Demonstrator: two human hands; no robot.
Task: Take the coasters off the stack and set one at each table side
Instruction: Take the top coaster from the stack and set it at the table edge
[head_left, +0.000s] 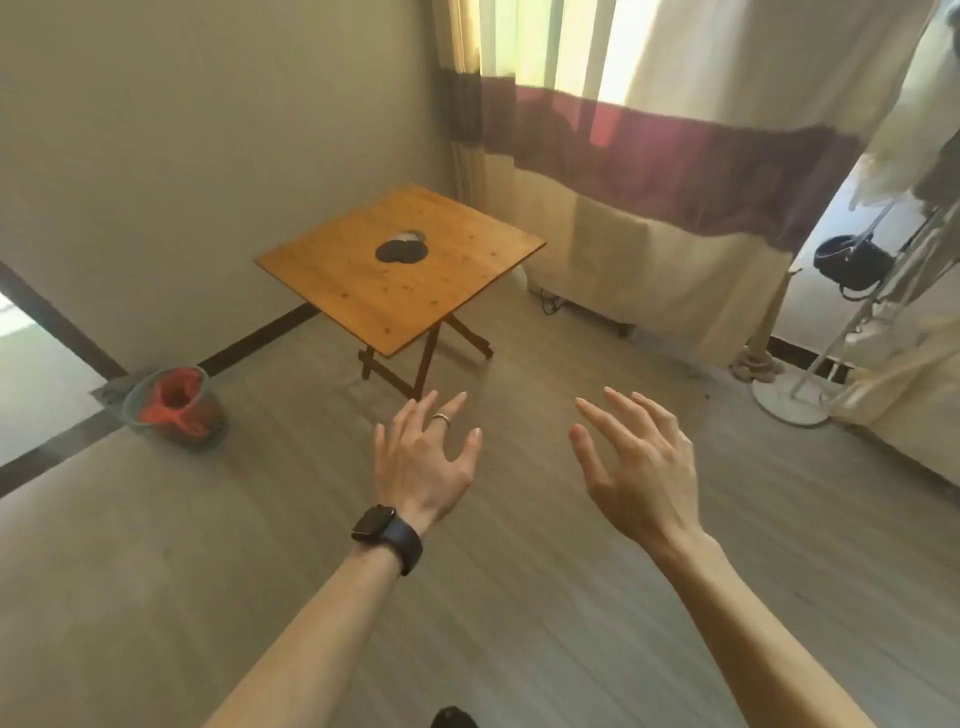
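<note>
A small square wooden folding table (363, 291) stands in the room's corner, some way ahead of me. Near its middle lies a loose pile of dark round coasters (401, 250), overlapping one another, with a lighter grey one showing at the back. My left hand (423, 462), with a ring and a dark watch on the wrist, is stretched forward over the floor, fingers spread and empty. My right hand (636, 462) is held out beside it, also spread and empty. Both hands are well short of the table.
A clear bucket with a red cloth (174, 405) sits on the floor at the left by the wall. Striped curtains (649, 156) hang behind the table. A white stand with a round base (792, 402) and a black bag (852, 262) is at the right.
</note>
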